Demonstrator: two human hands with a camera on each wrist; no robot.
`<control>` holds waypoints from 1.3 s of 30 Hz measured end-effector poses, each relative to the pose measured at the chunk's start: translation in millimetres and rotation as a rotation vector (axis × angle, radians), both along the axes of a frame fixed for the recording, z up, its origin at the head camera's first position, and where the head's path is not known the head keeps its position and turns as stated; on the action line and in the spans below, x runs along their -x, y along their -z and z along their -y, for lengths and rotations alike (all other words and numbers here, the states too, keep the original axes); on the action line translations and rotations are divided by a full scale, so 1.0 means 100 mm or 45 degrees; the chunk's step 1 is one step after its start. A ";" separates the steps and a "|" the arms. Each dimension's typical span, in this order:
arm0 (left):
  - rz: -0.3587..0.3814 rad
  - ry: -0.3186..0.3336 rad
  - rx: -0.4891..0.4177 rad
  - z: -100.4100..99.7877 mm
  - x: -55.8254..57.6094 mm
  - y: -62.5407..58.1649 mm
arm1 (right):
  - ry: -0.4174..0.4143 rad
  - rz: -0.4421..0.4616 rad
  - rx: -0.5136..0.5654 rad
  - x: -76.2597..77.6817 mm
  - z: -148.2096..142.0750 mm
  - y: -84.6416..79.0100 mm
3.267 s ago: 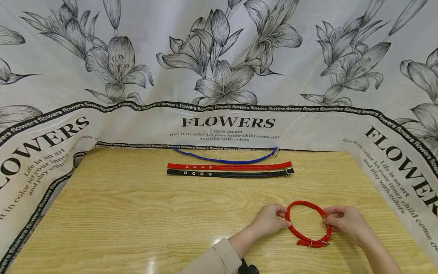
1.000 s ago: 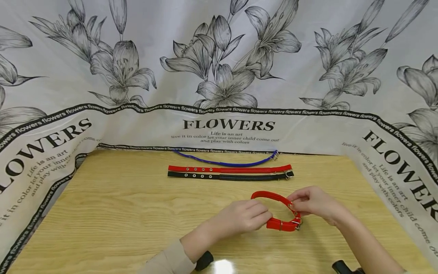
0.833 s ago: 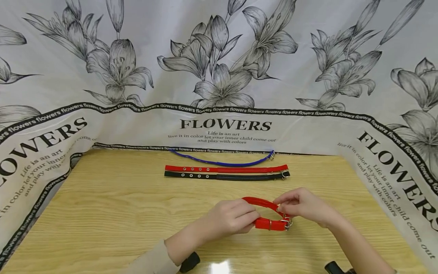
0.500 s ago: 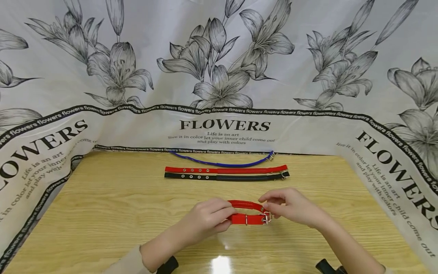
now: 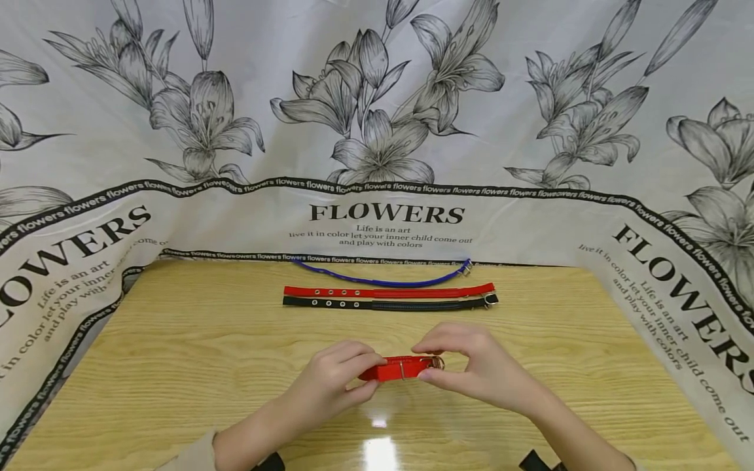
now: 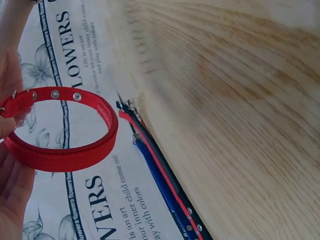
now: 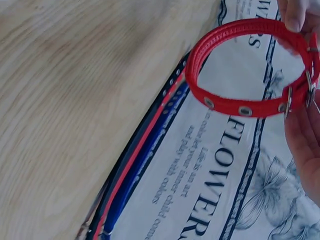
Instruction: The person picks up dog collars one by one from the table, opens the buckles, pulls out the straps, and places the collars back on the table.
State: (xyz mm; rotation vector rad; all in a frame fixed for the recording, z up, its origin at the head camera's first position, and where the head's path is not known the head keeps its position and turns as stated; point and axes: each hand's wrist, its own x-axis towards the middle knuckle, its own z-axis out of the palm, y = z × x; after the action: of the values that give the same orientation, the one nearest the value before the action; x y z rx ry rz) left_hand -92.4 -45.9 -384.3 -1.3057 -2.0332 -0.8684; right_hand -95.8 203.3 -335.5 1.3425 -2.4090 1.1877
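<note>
A red collar, buckled into a loop, is held off the table between both hands. My left hand pinches its left side between thumb and fingers. My right hand holds the buckle end, thumb in front and fingers behind. The metal buckle lies between them. In the left wrist view the red collar forms a ring with eyelets along its far side. The right wrist view shows the same collar, with the right hand by the buckle and a left fingertip above.
At the back of the wooden table lie a blue collar, a second red collar and a black collar, stretched side by side. A white cloth with flowers and lettering hangs behind them.
The red collar has moved left from the right side of the table and turned, so its buckled band now faces the head camera. Both hands have travelled left with it, the right hand around the buckle.
</note>
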 end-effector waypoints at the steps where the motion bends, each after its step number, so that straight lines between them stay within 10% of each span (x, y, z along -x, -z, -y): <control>1: 0.017 0.003 -0.013 0.00 -0.01 0.00 | -0.022 -0.078 0.008 -0.01 0.03 0.01; 26: 0.258 0.123 -0.128 0.04 -0.15 -0.15 | -0.032 -0.436 0.034 -0.20 0.25 -0.08; 39: 0.297 0.076 -0.120 0.07 -0.19 -0.13 | 0.059 -0.287 0.064 -0.28 0.25 -0.10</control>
State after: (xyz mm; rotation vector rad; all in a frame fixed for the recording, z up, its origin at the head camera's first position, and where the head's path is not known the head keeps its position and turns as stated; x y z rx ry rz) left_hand -73.0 -52.8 -371.3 -1.2691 -2.1082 -1.1776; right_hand -67.8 178.1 -325.6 1.3202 -2.2259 1.0183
